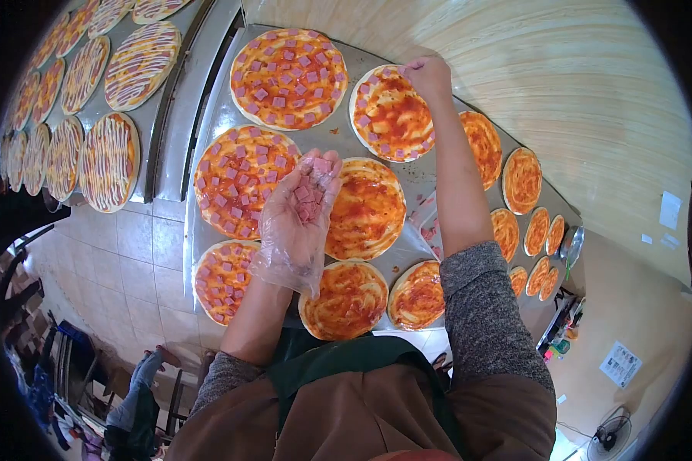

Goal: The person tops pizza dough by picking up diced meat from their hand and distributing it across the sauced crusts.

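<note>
My left hand (296, 219), in a clear plastic glove, is cupped palm up around a pile of pink ham cubes (311, 196). It hovers between a ham-topped pizza (234, 180) and a sauced pizza base (365, 207). My right hand (429, 75) is over the upper right edge of another pizza (392, 115), its fingers pressed together; whatever they pinch is too small to make out. That pizza has ham cubes along its left and lower edges and red sauce in the middle. A fully ham-dotted pizza (288, 77) lies to its left.
Sauced bases (343, 300) fill the near and right parts of the metal table (315, 138). A plastic bag with ham bits (427, 223) lies partly under my right forearm. Pizzas with white stripes (110, 161) cover a second table at left. A wall (515, 46) borders the far side.
</note>
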`<state>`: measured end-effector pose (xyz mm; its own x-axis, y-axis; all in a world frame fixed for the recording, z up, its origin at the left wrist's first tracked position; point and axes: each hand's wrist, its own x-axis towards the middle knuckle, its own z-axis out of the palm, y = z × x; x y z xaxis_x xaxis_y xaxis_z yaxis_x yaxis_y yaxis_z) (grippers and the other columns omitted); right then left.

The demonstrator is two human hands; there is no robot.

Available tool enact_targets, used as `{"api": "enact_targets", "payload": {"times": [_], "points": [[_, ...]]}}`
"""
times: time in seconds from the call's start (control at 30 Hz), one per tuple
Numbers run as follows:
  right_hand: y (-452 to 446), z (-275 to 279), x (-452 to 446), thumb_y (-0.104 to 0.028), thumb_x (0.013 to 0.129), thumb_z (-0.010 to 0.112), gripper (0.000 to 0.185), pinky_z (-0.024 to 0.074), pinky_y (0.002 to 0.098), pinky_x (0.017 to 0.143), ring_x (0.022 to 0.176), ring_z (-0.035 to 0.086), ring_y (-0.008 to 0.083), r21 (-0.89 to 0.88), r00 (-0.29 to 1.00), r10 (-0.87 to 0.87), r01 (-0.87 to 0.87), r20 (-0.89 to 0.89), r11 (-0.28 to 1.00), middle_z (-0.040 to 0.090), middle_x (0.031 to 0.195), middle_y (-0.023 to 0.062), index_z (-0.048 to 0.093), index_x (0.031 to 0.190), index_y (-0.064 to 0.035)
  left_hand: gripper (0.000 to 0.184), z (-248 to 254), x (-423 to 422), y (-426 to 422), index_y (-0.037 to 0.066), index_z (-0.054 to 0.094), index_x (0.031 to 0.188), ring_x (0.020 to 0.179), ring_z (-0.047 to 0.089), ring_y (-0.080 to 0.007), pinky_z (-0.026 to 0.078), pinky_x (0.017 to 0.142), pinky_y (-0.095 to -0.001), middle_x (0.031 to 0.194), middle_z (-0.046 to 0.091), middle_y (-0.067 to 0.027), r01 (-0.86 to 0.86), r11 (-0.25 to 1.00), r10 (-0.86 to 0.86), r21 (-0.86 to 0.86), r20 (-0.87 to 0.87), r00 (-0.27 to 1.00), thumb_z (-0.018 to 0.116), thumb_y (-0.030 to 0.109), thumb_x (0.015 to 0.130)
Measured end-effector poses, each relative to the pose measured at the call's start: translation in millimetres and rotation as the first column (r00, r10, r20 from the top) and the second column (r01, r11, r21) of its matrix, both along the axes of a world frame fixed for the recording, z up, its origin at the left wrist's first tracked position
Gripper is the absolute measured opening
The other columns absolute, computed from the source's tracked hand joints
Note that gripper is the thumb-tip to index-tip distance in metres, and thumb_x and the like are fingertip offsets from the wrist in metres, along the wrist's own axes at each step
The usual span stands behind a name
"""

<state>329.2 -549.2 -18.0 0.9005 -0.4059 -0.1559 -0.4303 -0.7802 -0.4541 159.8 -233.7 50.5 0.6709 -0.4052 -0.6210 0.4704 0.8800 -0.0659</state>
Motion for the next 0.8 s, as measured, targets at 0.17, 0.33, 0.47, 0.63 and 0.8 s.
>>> {"api": "enact_targets", "payload": {"times": [0.17,0.33,0.47,0.63,0.8], "points": [[20,8,-5,-0.024,0.081,0.077,0.019,0.0557,0.0396,0.076,0.083,0.071,0.0309,-0.22,1.0,-0.003,0.007,0.016,0.976,0.073,0.083,0.0137,0.075,0.084,-0.0057,0.04,-5,0,1,-0.006,0.049,0.136,0.134,0.049,-0.035,0.046,0.111,-0.0427,0.134,0.057,-0.0229,-0.003,1.0,0.004,-0.014,0.01,1.0,0.05,0.012,0.1],[5,-7,-18,-0.012,0.083,0.074,0.012,0.0565,0.0346,0.073,0.077,0.073,0.0256,0.13,0.96,-0.113,0.081,0.258,0.988,0.073,0.083,0.0141,0.074,0.089,-0.0025,0.037,-2,2,3,-0.003,0.05,0.134,0.132,0.053,-0.0306,0.046,0.11,-0.0381,0.133,0.059,-0.019,0.02,1.0,-0.02,0.0,0.006,1.0,0.049,0.014,0.102],[-12,-9,-24,-0.007,0.086,0.07,0.012,0.0556,0.0282,0.066,0.072,0.072,0.0181,0.418,0.918,-0.291,0.16,0.269,0.894,0.073,0.08,0.0118,0.072,0.091,0.0035,0.038,-1,2,4,-0.004,0.05,0.134,0.132,0.052,-0.0322,0.046,0.11,-0.0397,0.133,0.059,-0.0205,0.003,1.0,-0.003,0.005,0.01,1.0,0.05,0.014,0.101],[-10,14,-26,-0.006,0.091,0.066,0.016,0.0569,0.027,0.068,0.072,0.069,0.0163,0.501,0.927,-0.347,0.234,0.143,0.833,0.072,0.089,0.0109,0.07,0.101,0.0056,0.038,3,4,1,-0.007,0.052,0.133,0.132,0.051,-0.0356,0.045,0.111,-0.0435,0.133,0.058,-0.0236,-0.013,0.998,0.014,0.054,-0.024,1.0,0.051,0.012,0.099],[-20,17,-31,-0.002,0.094,0.063,0.02,0.0593,0.0296,0.075,0.084,0.068,0.0173,0.924,0.878,-0.479,0.188,-0.007,0.332,0.069,0.102,0.0141,0.065,0.112,0.0067,0.038,-1,2,1,-0.007,0.051,0.132,0.132,0.051,-0.0369,0.045,0.111,-0.0441,0.133,0.058,-0.0244,-0.021,1.0,0.021,0.009,0.001,1.0,0.051,0.012,0.099]]}}
